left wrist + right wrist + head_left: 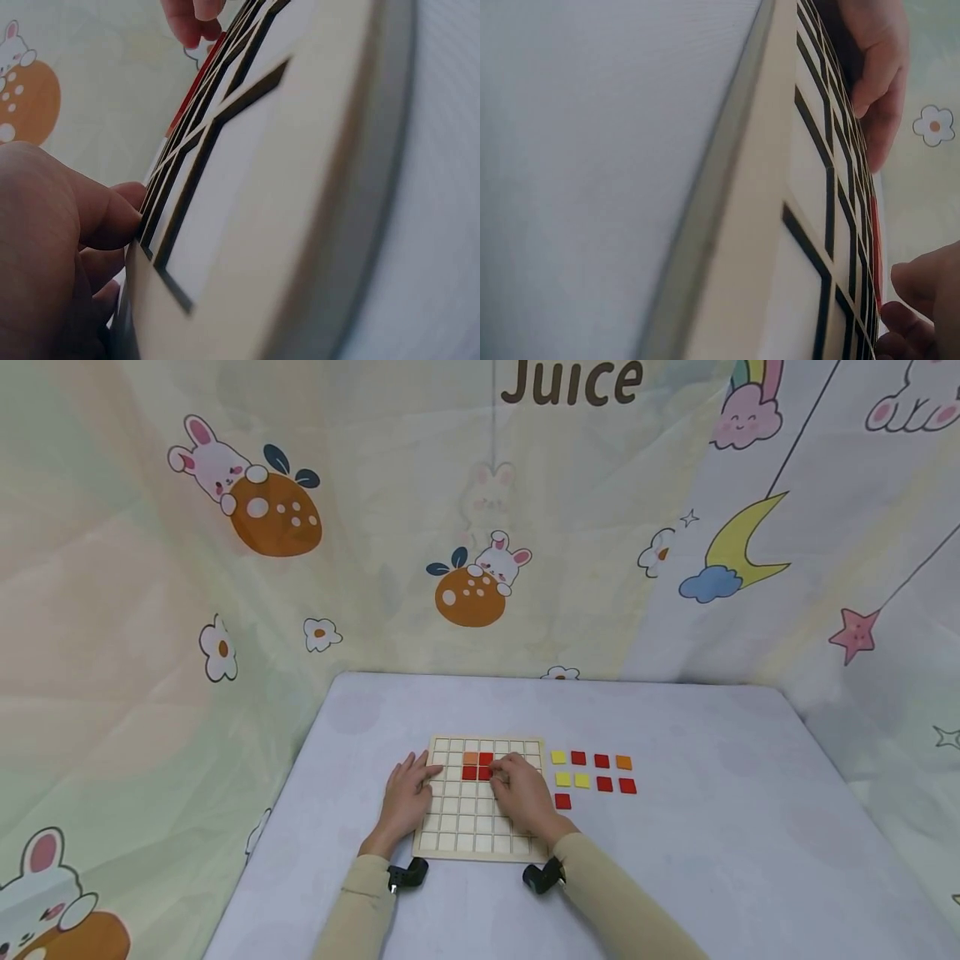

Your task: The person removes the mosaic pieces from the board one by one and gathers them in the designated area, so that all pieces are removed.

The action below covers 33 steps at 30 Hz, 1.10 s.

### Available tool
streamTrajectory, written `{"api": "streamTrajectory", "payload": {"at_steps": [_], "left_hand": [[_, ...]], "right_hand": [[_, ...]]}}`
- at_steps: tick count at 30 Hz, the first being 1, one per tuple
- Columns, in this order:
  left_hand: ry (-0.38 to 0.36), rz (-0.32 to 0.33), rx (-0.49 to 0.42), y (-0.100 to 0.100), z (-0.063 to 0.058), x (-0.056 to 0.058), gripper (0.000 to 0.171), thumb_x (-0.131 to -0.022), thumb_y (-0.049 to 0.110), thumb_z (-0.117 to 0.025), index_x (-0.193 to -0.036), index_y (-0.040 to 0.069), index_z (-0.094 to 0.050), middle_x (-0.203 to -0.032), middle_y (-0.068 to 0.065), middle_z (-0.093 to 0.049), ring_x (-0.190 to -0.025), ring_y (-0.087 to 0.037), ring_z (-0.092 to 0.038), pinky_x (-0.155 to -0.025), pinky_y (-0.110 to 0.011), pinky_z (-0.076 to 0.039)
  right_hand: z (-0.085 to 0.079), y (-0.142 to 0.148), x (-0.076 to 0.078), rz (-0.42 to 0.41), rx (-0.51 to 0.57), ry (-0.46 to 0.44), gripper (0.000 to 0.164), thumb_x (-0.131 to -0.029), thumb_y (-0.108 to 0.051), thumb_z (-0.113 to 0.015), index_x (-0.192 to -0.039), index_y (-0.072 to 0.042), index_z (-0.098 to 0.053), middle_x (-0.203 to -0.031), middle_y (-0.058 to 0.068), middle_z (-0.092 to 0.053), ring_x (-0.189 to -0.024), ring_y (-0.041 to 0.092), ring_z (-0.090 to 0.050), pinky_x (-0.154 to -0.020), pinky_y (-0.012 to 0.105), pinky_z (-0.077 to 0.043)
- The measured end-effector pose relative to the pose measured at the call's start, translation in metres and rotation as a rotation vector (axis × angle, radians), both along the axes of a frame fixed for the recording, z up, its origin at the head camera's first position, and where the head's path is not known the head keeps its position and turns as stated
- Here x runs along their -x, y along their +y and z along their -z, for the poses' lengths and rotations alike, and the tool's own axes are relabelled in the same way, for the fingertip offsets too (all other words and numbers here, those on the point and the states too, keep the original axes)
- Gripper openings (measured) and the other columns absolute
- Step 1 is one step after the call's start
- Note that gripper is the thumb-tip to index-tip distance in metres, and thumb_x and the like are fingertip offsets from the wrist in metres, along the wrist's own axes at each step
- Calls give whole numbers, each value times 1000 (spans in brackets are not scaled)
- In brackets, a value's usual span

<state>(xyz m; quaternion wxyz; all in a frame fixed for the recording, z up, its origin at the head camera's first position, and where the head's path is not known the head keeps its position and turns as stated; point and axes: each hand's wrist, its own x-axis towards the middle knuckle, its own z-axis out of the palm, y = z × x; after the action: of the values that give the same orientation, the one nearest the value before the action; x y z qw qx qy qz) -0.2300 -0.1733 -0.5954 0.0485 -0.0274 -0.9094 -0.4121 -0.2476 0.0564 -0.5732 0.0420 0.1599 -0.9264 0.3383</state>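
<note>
A square wooden grid board (pixel 457 842) lies flat on the table. Near its top middle, an orange tile (pixel 470 758) and several red tiles (pixel 469 772) form a small two-by-two block. My right hand (pixel 527 795) reaches over the board's right side, thumb and fingertips bent together at the lower right red tile (pixel 484 772). In the right wrist view those fingertips (pixel 900 309) meet a thin red strip at the board's surface. My left hand (pixel 406 797) rests along the left edge, fingers extended and thumb on the board; the left wrist view shows its thumb (pixel 112 219) touching the grid.
Right of the board lie several loose tiles: yellow ones (pixel 558 757), red ones (pixel 602 762) and an orange tile (pixel 624 762). The white-covered table (pixel 720 827) stands against a printed cloth backdrop (pixel 375 527). Black wrist cameras (pixel 408 872) sit on both sleeves.
</note>
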Motion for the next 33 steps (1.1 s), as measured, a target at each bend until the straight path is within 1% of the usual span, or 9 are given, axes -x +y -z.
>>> {"api": "streamTrajectory", "payload": {"at_steps": [3, 9, 12, 20, 25, 29, 33], "left_hand": [[3, 4, -6, 0, 0, 0, 37, -92, 2, -51, -125, 10, -66, -154, -10, -38, -148, -31, -19, -122, -46, -5], [1, 6, 0, 0, 0, 0, 37, -92, 2, -50, -125, 10, -66, -154, -9, -38, -148, -30, -19, -122, -47, -5], [-2, 3, -1, 1, -1, 0, 37, -93, 3, -50, -126, 10, -66, -154, -9, -38, -148, -30, -19, -122, -46, -5], [-3, 0, 1, 0, -1, 0, 37, -93, 3, -50, -126, 10, -66, -154, -9, -38, -148, -30, -19, -122, -46, -5], [3, 2, 2, -1, -1, 0, 37, -93, 2, -50, -125, 9, -66, -154, -11, -38, -148, -31, -19, -122, -48, -5], [-2, -1, 0, 0, -1, 0, 37, -93, 2, -50, -126, 10, -66, -154, -10, -38, -148, -31, -19, -122, -47, -5], [2, -4, -2, 0, 0, 0, 38, -92, 2, -50, -125, 10, -66, -154, -10, -39, -148, -31, -19, -122, -47, -6]], "right_hand": [[-1, -2, 2, 11, -34, -12, 27, -92, -20, -66, -117, -11, -69, -113, 0, -62, -98, 16, -61, -88, 34, -56], [0, -6, 6, 37, -104, -45, 31, -91, -24, -68, -119, -14, -69, -114, -1, -60, -91, 13, -58, -86, 31, -55], [1, -7, 7, 49, -125, -44, 32, -90, -26, -70, -119, -15, -68, -114, -1, -59, -89, 13, -57, -85, 31, -55], [5, -9, 8, 68, -130, -54, 28, -89, -28, -71, -116, -18, -68, -111, -2, -57, -86, 12, -55, -81, 29, -55], [5, -10, 7, 67, -117, -38, 26, -89, -28, -71, -113, -18, -68, -109, -2, -57, -84, 12, -54, -79, 28, -54], [4, -11, 5, 74, -108, -24, 23, -90, -28, -70, -111, -19, -67, -106, -3, -57, -85, 12, -55, -80, 30, -54], [4, -13, 2, 76, -107, -10, 23, -92, -29, -69, -112, -18, -65, -107, -3, -57, -89, 11, -57, -83, 31, -55]]}}
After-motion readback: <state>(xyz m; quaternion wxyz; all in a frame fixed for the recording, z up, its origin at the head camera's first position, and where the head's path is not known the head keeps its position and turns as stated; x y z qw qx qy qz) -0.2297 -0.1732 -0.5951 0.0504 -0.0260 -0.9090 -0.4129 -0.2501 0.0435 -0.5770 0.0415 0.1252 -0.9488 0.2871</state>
